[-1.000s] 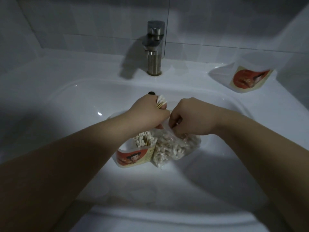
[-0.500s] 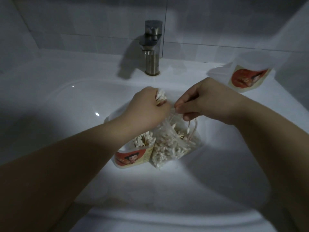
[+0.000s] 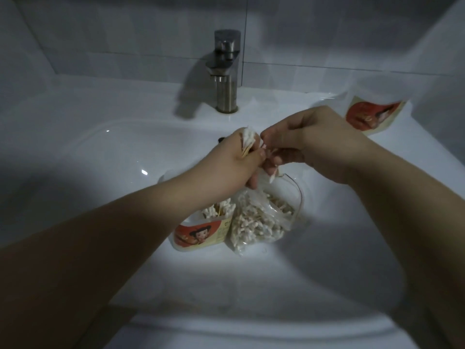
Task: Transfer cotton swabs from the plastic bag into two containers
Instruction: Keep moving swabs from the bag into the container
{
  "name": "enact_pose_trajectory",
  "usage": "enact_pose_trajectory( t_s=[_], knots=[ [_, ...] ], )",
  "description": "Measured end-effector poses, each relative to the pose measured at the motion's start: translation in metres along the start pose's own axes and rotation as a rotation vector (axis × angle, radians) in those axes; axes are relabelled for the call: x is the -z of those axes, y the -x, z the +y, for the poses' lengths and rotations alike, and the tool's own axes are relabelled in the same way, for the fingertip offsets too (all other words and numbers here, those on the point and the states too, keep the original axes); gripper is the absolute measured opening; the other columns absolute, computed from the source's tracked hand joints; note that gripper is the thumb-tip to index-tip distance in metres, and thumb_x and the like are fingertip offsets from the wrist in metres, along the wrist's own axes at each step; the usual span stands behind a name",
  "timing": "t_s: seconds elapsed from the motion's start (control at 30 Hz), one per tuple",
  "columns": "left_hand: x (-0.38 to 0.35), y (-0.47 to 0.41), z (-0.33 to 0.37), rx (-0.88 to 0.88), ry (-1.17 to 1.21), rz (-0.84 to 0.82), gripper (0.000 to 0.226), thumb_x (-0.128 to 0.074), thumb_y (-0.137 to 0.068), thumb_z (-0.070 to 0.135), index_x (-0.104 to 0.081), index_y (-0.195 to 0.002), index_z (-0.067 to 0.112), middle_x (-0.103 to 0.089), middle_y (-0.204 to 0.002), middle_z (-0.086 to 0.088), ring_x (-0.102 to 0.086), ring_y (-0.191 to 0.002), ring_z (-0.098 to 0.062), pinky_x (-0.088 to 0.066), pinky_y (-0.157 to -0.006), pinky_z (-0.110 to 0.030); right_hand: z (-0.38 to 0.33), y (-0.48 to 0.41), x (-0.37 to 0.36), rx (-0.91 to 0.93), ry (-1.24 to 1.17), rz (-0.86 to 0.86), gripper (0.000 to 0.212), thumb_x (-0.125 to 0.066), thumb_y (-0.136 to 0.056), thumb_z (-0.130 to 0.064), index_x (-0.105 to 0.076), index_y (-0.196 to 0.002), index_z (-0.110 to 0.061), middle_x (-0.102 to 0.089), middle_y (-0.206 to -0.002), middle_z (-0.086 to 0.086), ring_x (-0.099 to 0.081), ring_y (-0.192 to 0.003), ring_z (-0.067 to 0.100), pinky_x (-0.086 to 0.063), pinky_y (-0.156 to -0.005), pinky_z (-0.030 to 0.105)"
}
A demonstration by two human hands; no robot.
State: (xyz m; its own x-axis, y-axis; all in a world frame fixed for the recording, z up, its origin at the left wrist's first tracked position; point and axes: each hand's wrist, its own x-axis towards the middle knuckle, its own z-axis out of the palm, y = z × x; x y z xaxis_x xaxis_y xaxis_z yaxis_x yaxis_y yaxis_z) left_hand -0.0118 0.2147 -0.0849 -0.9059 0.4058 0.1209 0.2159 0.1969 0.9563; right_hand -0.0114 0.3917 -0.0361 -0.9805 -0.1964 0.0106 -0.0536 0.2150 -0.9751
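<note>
Head view: your left hand (image 3: 234,163) is gripping probably light, slippery cotton swabs (image 3: 247,140) by their shafts, your right hand (image 3: 310,142) at 3 o'clock pinching more.

It's dim in here. One pool of light lands in the sink (image 3: 276,273), fading to grey all round. The tap (image 3: 226,71) throws a hard shadow leftward. Small glints dot the sink's left slope. Lower corners turn murky and soft; wall (image 3: 327,46) lines bow outward.
</note>
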Motion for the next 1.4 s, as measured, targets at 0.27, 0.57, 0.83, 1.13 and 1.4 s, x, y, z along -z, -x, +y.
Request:
enact_pose_trajectory(
  t_s=[0.27, 0.57, 0.83, 1.13, 1.4],
  knots=[
    [0.007, -0.009, 0.001, 0.142, 0.004, 0.164, 0.02, -0.047, -0.107, 0.028, -0.062, -0.097, 0.019, -0.045, -0.058, 0.007, -0.043, -0.047, -0.011, -0.037, -0.057, -0.03, 0.007, -0.005, -0.001, -0.057, -0.197, 0.13, 0.031, -0.05, -0.086, 0.027, -0.069, -0.101, 0.008, -0.07, -0.101, 0.027, -0.075, -0.09, 0.039, -0.062, -0.071, 0.029],
    [0.011, -0.001, 0.01, 0.226, 0.244, 0.061, 0.028, -0.047, -0.109, 0.019, -0.071, -0.109, 0.005, -0.077, -0.094, -0.015, -0.074, -0.079, -0.022, -0.063, -0.073, -0.033, 0.006, -0.001, -0.008, 0.032, -0.132, 0.061, 0.033, -0.063, -0.091, 0.012, -0.071, -0.113, -0.011, -0.069, -0.125, 0.005, -0.075, -0.099, 0.018, -0.059, -0.059, 0.03],
    [0.009, -0.003, 0.005, 0.262, 0.102, 0.076, 0.031, -0.048, -0.106, 0.041, -0.06, -0.09, 0.017, -0.038, -0.054, 0.008, -0.035, -0.044, -0.009, -0.032, -0.046, -0.026, 0.006, -0.002, -0.009, 0.035, 0.142, 0.073, 0.015, -0.067, -0.094, -0.007, -0.072, -0.107, -0.013, -0.074, -0.103, 0.004, -0.075, -0.083, 0.013, -0.061, -0.058, 0.033],
    [0.018, -0.006, 0.003, 0.312, 0.203, 0.171, 0.046, -0.048, -0.102, 0.045, -0.031, -0.063, 0.028, -0.023, -0.053, 0.008, -0.021, -0.043, -0.014, -0.023, -0.042, -0.022, 0.014, -0.001, -0.006, -0.106, 1.014, -0.22, 0.018, -0.065, -0.081, -0.017, -0.079, -0.078, -0.029, -0.074, -0.071, -0.014, -0.069, -0.053, 0.004, -0.058, -0.068, 0.027],
    [0.018, -0.006, 0.001, 0.295, 0.193, 0.093, 0.046, -0.041, -0.097, 0.054, -0.025, -0.062, 0.028, -0.017, -0.06, 0.004, -0.012, -0.05, -0.018, -0.018, -0.041, -0.025, 0.023, -0.001, -0.018, -0.056, 1.053, -0.32, 0.013, -0.067, -0.083, -0.028, -0.079, -0.086, -0.027, -0.074, -0.073, -0.013, -0.062, -0.059, -0.012, -0.05, -0.063, 0.019]
  ],
)
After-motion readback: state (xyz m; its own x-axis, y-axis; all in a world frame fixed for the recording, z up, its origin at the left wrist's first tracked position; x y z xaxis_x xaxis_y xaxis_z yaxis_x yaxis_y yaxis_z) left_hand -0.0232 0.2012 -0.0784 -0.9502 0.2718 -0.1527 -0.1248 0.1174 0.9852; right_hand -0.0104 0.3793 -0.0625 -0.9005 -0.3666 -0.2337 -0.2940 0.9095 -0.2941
